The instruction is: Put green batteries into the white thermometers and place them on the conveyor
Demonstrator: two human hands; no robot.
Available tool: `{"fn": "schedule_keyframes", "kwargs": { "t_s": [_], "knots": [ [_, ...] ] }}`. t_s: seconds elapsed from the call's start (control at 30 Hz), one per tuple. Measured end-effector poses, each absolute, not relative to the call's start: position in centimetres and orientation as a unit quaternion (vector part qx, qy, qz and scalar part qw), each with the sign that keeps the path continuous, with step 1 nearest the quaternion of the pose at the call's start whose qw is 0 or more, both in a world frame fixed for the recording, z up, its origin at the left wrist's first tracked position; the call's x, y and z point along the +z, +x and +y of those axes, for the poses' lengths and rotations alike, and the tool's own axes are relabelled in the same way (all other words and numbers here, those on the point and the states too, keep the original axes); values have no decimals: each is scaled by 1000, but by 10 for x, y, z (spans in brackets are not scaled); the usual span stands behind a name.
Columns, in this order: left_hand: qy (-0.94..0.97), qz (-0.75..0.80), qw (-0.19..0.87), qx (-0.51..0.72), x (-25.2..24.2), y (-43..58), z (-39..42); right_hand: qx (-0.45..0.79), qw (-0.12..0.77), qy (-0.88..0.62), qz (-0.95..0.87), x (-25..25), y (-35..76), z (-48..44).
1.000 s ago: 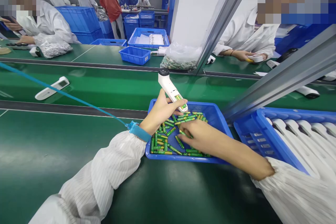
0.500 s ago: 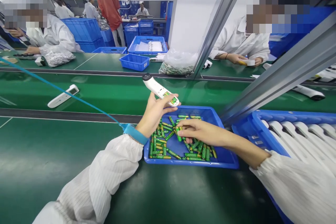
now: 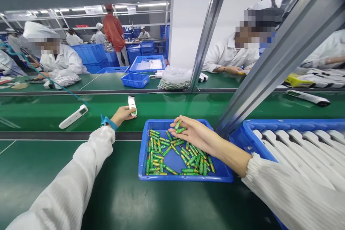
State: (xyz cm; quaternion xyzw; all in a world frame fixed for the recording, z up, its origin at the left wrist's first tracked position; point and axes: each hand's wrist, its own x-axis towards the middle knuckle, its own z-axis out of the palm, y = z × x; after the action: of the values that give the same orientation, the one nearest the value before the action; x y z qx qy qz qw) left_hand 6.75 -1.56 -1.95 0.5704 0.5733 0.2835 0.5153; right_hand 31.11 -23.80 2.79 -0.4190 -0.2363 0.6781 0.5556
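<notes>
My left hand (image 3: pixel 122 115), with a blue wrist strap, is closed around a white handheld thermometer (image 3: pixel 132 102) over the green belt. The thermometer's dark head points away from me, and green shows in its open battery bay near my thumb. Above the far side of a blue tray (image 3: pixel 185 178), my right hand (image 3: pixel 195 133) is turned partly palm up. Two green and gold batteries (image 3: pixel 180 129) lie in its curled fingers. Many more loose batteries (image 3: pixel 156 143) are spread across the tray floor below.
Another white thermometer (image 3: pixel 73 116) lies on the belt to the left, and one more (image 3: pixel 307 97) at the right. A blue crate (image 3: pixel 246 127) of white thermometer bodies stands right of the tray. A slanted metal post (image 3: pixel 258 68) rises behind it. Co-workers sit across the belt.
My left hand has moved left and away from the tray with the thermometer, out over the belt. My right hand has risen from the battery pile and turned over, holding two batteries. The view has shifted.
</notes>
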Motion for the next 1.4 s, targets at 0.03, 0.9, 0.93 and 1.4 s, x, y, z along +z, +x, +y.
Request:
{"fn": "schedule_keyframes", "kwargs": {
  "t_s": [0.03,0.9,0.93,1.4],
  "knots": [
    [583,585,496,269,-24,66,-12,671,568,-429,-207,28,312,-237],
    [554,679,247,415,7,-72,-8,737,305,-508,-323,24,288,-262],
    [541,665,278,434,11,-60,-9,735,303,-508,-332,23,285,-264],
    [382,224,816,370,56,156,-154,737,261,-501,-371,21,278,-274]
  ]
}}
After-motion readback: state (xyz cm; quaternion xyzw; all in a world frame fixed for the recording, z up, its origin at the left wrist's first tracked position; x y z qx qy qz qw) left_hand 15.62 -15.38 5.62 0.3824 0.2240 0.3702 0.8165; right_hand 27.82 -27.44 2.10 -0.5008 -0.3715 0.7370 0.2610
